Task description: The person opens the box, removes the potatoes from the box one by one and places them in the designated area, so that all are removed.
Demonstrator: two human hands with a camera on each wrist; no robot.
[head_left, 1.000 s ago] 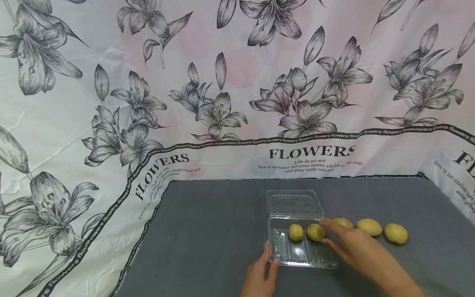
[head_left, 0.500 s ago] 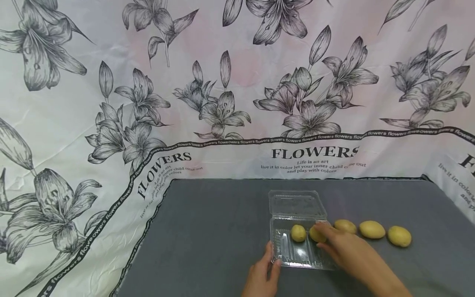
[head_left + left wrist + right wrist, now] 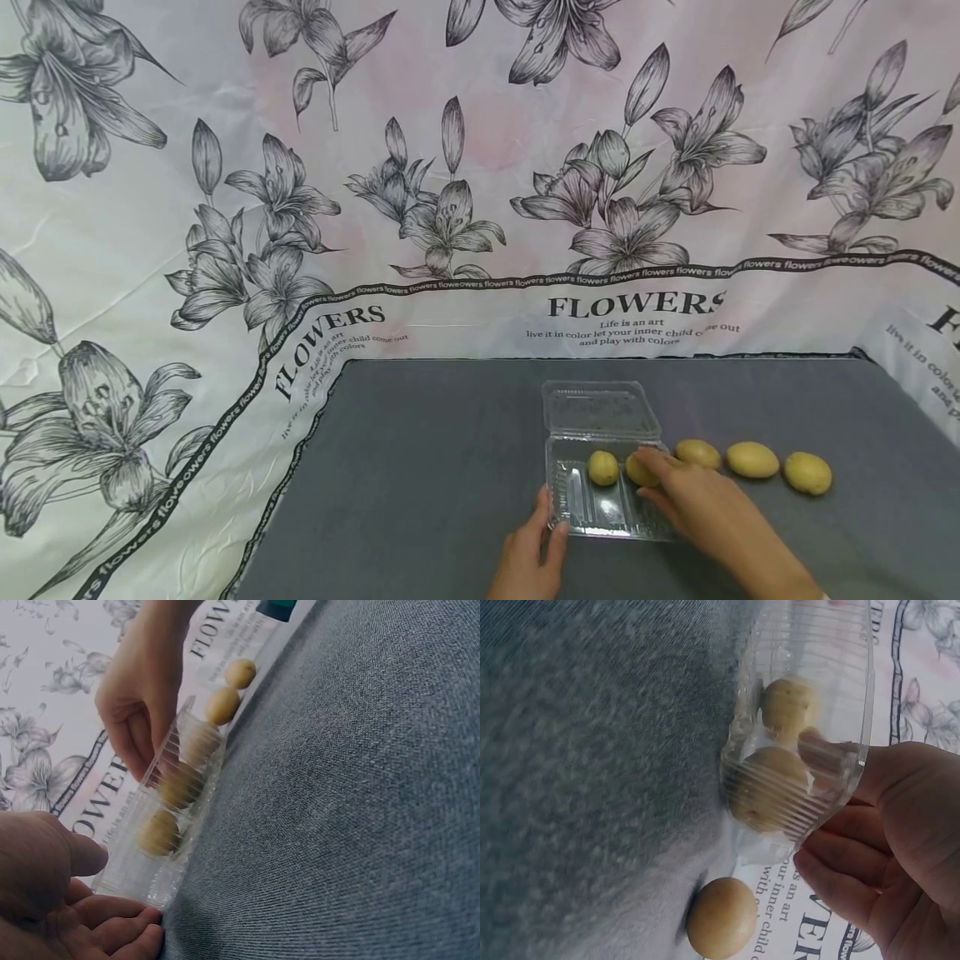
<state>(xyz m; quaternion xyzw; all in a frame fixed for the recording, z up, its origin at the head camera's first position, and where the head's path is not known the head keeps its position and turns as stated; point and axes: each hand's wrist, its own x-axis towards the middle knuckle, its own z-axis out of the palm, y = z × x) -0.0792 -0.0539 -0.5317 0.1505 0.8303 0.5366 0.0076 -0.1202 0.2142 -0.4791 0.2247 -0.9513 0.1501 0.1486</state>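
A clear plastic clamshell box (image 3: 558, 492) lies on the grey table with its lid (image 3: 600, 408) folded back. One potato (image 3: 603, 468) sits in its middle, and a second potato (image 3: 635, 472) is just right of it, partly covered by my right hand (image 3: 705, 504). The thumb and index finger of that hand reach round this second potato inside the box; through the clear wall in the right wrist view, the remaining fingers (image 3: 840, 881) lie near the rim. My left hand (image 3: 527, 554) grips the box's near left edge between thumb (image 3: 88, 855) and fingers.
Three more potatoes lie in a row right of the box: one close by (image 3: 697, 453), one in the middle (image 3: 752, 460) and one farthest right (image 3: 807, 473). A floral cloth (image 3: 450, 325) hangs behind the table (image 3: 420, 458).
My right hand has moved slightly left, over the second potato, then stays there. The left hand keeps its grip on the box, and the potatoes hold their places.
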